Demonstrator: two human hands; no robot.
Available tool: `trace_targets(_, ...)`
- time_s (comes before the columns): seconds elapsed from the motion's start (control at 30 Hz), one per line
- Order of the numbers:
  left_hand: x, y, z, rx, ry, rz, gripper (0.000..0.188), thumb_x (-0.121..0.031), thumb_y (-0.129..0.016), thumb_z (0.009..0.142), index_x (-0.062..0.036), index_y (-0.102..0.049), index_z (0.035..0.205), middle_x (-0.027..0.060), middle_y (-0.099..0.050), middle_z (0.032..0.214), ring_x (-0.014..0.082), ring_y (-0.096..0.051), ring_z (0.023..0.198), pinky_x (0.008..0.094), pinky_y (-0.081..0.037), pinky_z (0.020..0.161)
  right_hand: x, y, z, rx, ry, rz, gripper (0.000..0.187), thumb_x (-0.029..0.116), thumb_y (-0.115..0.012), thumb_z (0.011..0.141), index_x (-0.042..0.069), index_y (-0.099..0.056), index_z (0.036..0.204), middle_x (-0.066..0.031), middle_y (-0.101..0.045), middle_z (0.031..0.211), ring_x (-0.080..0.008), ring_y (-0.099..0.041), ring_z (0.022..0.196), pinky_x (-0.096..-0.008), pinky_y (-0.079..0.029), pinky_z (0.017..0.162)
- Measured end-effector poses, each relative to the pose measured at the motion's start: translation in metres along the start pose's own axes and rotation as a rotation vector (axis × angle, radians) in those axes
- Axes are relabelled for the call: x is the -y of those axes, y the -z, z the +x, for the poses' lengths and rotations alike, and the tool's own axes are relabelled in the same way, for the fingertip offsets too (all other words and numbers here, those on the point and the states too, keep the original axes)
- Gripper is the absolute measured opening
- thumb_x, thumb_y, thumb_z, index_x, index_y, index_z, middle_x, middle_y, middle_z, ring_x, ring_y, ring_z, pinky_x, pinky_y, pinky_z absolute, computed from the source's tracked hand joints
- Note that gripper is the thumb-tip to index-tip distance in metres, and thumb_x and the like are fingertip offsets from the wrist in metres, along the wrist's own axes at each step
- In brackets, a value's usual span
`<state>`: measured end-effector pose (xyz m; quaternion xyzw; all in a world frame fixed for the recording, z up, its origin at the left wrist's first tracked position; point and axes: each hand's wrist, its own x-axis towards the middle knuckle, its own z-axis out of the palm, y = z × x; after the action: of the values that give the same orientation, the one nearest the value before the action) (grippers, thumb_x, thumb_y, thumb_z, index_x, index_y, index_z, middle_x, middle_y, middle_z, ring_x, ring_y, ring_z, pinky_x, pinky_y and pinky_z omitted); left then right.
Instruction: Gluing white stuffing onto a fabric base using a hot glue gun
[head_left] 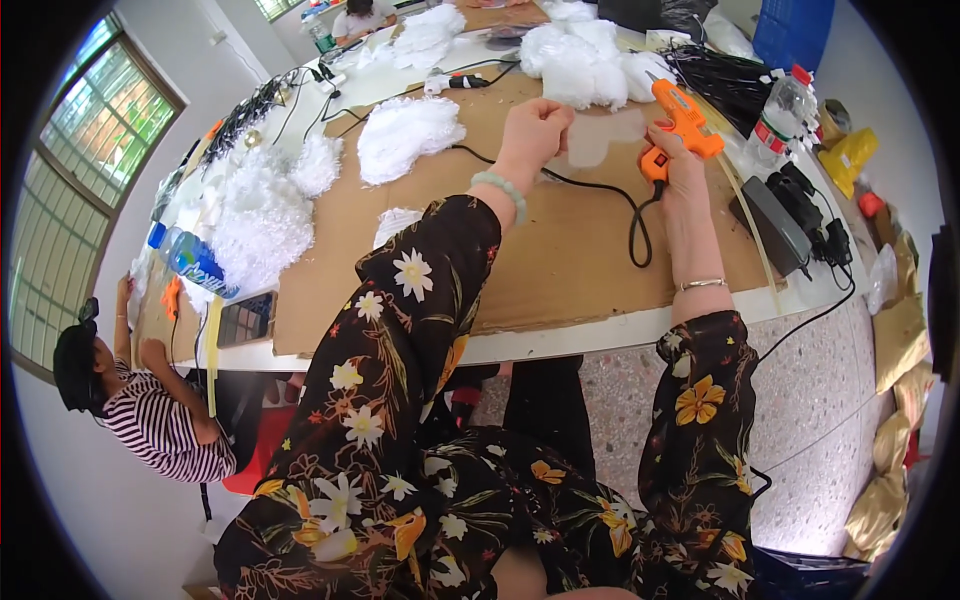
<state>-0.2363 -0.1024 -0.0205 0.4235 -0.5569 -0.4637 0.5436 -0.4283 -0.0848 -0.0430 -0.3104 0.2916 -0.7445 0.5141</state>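
My right hand (683, 170) is wrapped round the handle of an orange hot glue gun (690, 122), whose nozzle points up and away to the left. From its handle a black cord (600, 187) loops over the brown cardboard (400, 250). My left hand (536, 132), with a pale green bead bracelet at the wrist, is closed, its fingers pinched together; whatever lies in them is hidden. Between both hands a pale translucent patch (607, 138) shows against the cardboard. Just beyond my left hand lies a clump of white fluffy fibre (575, 65).
More white fluff (255, 205) and a flat white piece (410, 135) lie to the left, near a blue-labelled bottle (190, 258) and a phone (247, 319). At right stand a red-capped bottle (782, 115) and black adapters (775, 225). A person in stripes (165, 420) sits at left.
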Motion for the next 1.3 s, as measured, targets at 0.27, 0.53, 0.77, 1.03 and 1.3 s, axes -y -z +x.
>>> trace_targets(0.27,0.003,-0.008,-0.007,-0.001,-0.030,0.036,0.023,-0.016,-0.063,0.085,0.0030,-0.064,0.098,0.0017,-0.060,0.068,0.0102,-0.053,0.053,0.0251,-0.043,0.050,0.007,-0.013,-0.012,0.058,-0.038,0.024,0.027,0.002,-0.065,0.083,0.001,-0.056,0.108,-0.0081,-0.061,0.087,-0.0159,-0.061,0.070,-0.0313,-0.055,0.066)
trace_targets(0.53,-0.005,-0.015,-0.025,0.115,-0.499,0.669,0.049,-0.041,-0.074,0.074,0.0032,-0.066,0.092,0.0078,-0.065,0.073,0.0167,-0.060,0.064,0.0291,-0.048,0.060,0.001,-0.014,-0.009,0.040,0.015,0.067,0.031,0.002,-0.064,0.084,0.002,-0.055,0.113,-0.0114,-0.063,0.093,-0.0172,-0.062,0.074,-0.0312,-0.054,0.070)
trace_targets(0.77,-0.003,-0.022,-0.031,0.253,-0.233,0.505,0.037,-0.029,-0.075,0.074,0.0031,-0.062,0.085,0.0043,-0.059,0.062,0.0127,-0.055,0.056,0.0286,-0.045,0.053,-0.013,-0.005,-0.006,0.135,-0.050,-0.020,0.035,0.001,-0.064,0.083,0.004,-0.051,0.115,-0.0148,-0.064,0.092,-0.0218,-0.064,0.077,-0.0337,-0.055,0.066)
trace_targets(1.03,-0.002,-0.007,-0.014,0.223,0.014,0.033,0.027,-0.017,-0.064,0.087,0.0003,-0.058,0.106,-0.0006,-0.058,0.065,0.0074,-0.052,0.052,0.0217,-0.043,0.049,-0.002,-0.013,-0.014,0.224,-0.156,-0.050,0.034,0.005,-0.066,0.083,0.006,-0.054,0.115,-0.0128,-0.065,0.093,-0.0212,-0.065,0.078,-0.0344,-0.056,0.070)
trace_targets(1.3,-0.005,-0.019,-0.021,0.188,0.104,0.081,0.021,-0.024,-0.058,0.091,-0.0068,-0.061,0.104,-0.0011,-0.057,0.065,0.0067,-0.050,0.050,0.0206,-0.041,0.047,-0.001,-0.022,-0.024,0.221,-0.154,-0.098,0.035,0.002,-0.067,0.080,0.003,-0.057,0.113,-0.0062,-0.063,0.093,-0.0150,-0.063,0.082,-0.0271,-0.051,0.072)
